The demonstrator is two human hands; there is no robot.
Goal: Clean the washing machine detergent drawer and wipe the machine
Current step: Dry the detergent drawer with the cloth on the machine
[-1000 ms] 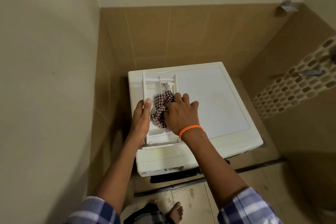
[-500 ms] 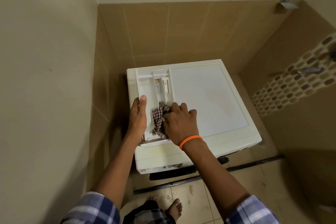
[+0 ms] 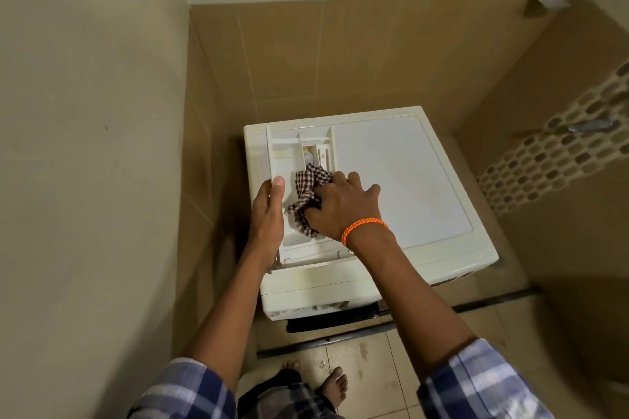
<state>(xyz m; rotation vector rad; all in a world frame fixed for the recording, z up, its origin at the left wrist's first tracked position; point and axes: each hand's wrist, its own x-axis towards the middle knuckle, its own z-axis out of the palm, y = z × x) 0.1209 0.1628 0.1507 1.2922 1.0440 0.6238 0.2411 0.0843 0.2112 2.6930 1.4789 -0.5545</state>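
At about nine o'clock from the drawer, the left hand (image 3: 269,214) lies along the outer left wall of the detergent drawer (image 3: 299,248), fingers straight and pressed flat to it, probably bracing the drawer against the rubbing. The drawer lies removed on the left part of the washing machine (image 3: 401,173) top, its front end toward six o'clock. Inside it, the checked cloth (image 3: 308,194) is bunched in the middle compartment, and the right hand (image 3: 343,207), an orange band (image 3: 364,228) at the wrist, grips the cloth with curled fingers and bears down, likely to scrub residue.

The cloth and hand hide the compartment floor, so how clean it is cannot be told. The small parts at the drawer's twelve o'clock end are hard to make out.
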